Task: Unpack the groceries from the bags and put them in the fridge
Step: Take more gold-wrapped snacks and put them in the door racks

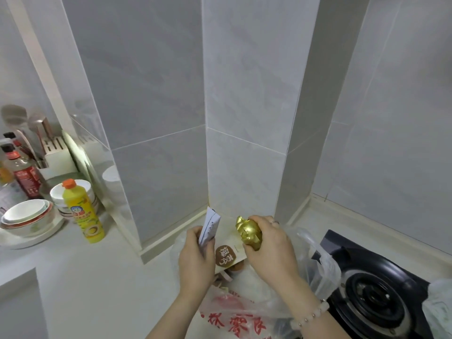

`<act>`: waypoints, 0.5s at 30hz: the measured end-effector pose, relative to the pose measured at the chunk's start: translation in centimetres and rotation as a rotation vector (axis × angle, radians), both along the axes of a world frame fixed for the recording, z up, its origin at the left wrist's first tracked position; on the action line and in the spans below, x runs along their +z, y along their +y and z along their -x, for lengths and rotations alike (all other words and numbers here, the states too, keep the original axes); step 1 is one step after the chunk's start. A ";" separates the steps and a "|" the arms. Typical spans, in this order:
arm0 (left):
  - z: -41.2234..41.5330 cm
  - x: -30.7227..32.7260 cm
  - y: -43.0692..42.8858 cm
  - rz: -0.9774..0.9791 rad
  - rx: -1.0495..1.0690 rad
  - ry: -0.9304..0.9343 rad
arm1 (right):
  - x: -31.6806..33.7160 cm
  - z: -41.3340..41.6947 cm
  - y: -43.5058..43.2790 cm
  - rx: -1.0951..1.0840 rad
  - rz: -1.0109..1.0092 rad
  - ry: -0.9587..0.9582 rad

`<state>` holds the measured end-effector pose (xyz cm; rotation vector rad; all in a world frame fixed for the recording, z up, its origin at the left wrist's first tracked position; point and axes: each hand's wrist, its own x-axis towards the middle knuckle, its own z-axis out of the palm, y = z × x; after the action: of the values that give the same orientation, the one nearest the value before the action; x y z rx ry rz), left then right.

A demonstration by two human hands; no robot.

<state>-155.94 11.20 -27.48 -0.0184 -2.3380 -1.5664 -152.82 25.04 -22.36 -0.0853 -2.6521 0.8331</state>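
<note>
Both hands are over the open grocery bags at the corner of the pale bench (pixel 102 277). The left hand (pixel 195 255) grips a slim white packet (pixel 210 227) upright, fingers curled round its lower half, so only the top end with some small dark print shows; the print is too small to read. The right hand (pixel 271 248) holds a gold foil-wrapped item (pixel 248 232), its fingers closed over the far side. What is inside the crinkled foil cannot be told. A ring (pixel 275 222) sits on one finger and a pale bead bracelet (pixel 315 311) on that wrist.

Between and just below the hands lies a cream paper bag (pixel 232 241) with a round brown logo, partly covered by both hands. Something brown shows beneath its lower edge but is hard to make out. In front of it is a plastic bag with red print (pixel 234 319), cut off by the bottom edge, its contents a blur of red and white. A clear plastic bag (pixel 320 265) stands to the right, touching the black gas burner (pixel 374 294), whose right part is hidden by another crumpled bag.

Far left on the bench stand a yellow dish-soap bottle (pixel 82 211), stacked bowls (pixel 27 215), sauce bottles (pixel 25 172) cut off by the frame and a knife block (pixel 55 152).
</note>
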 end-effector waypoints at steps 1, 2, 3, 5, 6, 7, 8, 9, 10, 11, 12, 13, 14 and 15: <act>-0.2 1.0 0.0 -0.035 -0.007 0.028 | 0.2 0.1 -0.1 0.003 -0.024 -0.019; -0.3 2.0 -0.2 -0.059 -0.015 0.060 | 0.6 0.2 -0.2 0.008 -0.050 -0.037; -0.4 2.9 -0.4 -0.071 -0.025 0.094 | 0.9 0.3 -0.4 0.014 -0.077 -0.055; -0.3 4.3 -1.3 -0.062 -0.051 0.147 | 1.7 0.6 -0.9 0.035 -0.131 -0.078; -0.1 4.9 -1.9 -0.043 -0.061 0.161 | 2.0 0.8 -1.2 0.052 -0.156 -0.086; 0.0 5.2 -2.6 -0.016 -0.067 0.168 | 2.3 0.9 -1.5 0.069 -0.181 -0.091; 0.1 5.4 -3.4 0.019 -0.066 0.168 | 2.5 1.0 -1.8 0.083 -0.206 -0.091; 0.1 5.3 -4.2 0.051 -0.060 0.162 | 2.6 1.2 -2.1 0.093 -0.229 -0.092; -0.1 5.1 -5.0 0.077 -0.051 0.155 | 2.7 1.3 -2.6 0.100 -0.249 -0.094; -0.4 4.9 -5.8 0.097 -0.041 0.150 | 2.7 1.3 -3.1 0.108 -0.265 -0.098; -0.8 4.8 -6.6 0.116 -0.028 0.144 | 2.7 1.2 -3.7 0.119 -0.276 -0.106; -1.3 4.7 -7.3 0.132 -0.015 0.134 | 2.7 1.1 -4.3 0.136 -0.282 -0.114; -2.0 4.6 -8.0 0.144 0.002 0.122 | 2.7 0.8 -5.0 0.159 -0.286 -0.121; -2.8 4.6 -8.6 0.150 0.022 0.112 | 2.6 0.5 -5.7 0.188 -0.291 -0.123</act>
<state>-153.19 2.58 -22.91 -0.1125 -2.3534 -1.3413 -153.32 19.39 -19.71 0.1961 -2.9010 0.5000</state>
